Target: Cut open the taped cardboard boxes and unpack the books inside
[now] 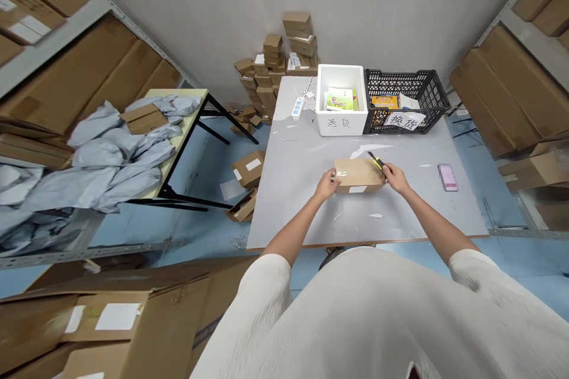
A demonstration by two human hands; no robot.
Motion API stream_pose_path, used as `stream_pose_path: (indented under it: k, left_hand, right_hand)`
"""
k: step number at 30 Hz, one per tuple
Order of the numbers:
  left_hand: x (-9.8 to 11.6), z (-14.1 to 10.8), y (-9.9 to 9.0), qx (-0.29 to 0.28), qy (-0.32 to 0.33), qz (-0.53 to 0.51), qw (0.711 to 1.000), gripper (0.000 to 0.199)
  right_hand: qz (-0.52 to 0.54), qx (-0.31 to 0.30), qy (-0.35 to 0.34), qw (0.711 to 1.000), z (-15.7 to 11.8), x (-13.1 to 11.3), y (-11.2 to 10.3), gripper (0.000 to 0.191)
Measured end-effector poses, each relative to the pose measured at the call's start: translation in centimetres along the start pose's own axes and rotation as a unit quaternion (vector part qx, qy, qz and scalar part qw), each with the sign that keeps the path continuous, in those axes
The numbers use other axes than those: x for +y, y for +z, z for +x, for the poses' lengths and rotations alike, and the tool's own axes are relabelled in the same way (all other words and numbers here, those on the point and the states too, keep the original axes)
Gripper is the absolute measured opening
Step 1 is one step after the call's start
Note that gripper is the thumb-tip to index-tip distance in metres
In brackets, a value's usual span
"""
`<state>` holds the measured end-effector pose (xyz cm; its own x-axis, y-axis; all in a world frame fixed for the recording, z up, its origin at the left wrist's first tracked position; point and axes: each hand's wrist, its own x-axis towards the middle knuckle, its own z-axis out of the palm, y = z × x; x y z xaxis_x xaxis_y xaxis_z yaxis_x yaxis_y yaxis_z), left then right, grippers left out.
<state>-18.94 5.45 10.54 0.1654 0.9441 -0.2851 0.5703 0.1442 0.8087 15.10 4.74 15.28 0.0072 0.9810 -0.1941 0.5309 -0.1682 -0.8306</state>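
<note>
A taped cardboard box (pixel 361 174) with a white label on its near side lies on the grey table (pixel 293 189) in front of me. My left hand (pixel 326 184) grips the box's left end, thumb and fingers at its corner. In my right hand (pixel 395 177), at the box's right end, is a yellow and black utility knife (pixel 378 161). The blade end points up and to the left, over the far right edge of the box. I cannot tell whether the blade touches the cardboard.
Behind the box stand a white foam bin (pixel 342 124) and a black plastic crate (pixel 402 121), both holding books or small packs. A power strip (pixel 298 108) lies back left, a pink phone-like item (pixel 447 177) at right. Grey parcels (pixel 120 154) cover a side table; stacked boxes (pixel 269 71) line the wall.
</note>
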Motion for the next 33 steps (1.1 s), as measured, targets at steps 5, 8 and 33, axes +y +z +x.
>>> stream_pose_path:
  k: [5, 8, 33]
  left_hand:
    - [-0.4, 0.6, 0.5, 0.019, 0.023, 0.008, 1.000, 0.074]
    - [-0.9, 0.9, 0.8, 0.024, 0.042, -0.004, 0.999, 0.073]
    - [-2.5, 2.1, 2.1, 0.029, 0.071, -0.043, 0.996, 0.074]
  right_hand:
    - [-0.111, -0.074, -0.070, 0.989, -0.1, -3.0, 0.4, 0.044]
    - [-0.195, -0.116, -0.130, 0.965, 0.7, -4.1, 0.8, 0.038]
    - [-0.532, -0.204, -0.206, 0.796, 2.2, -11.3, 4.7, 0.038]
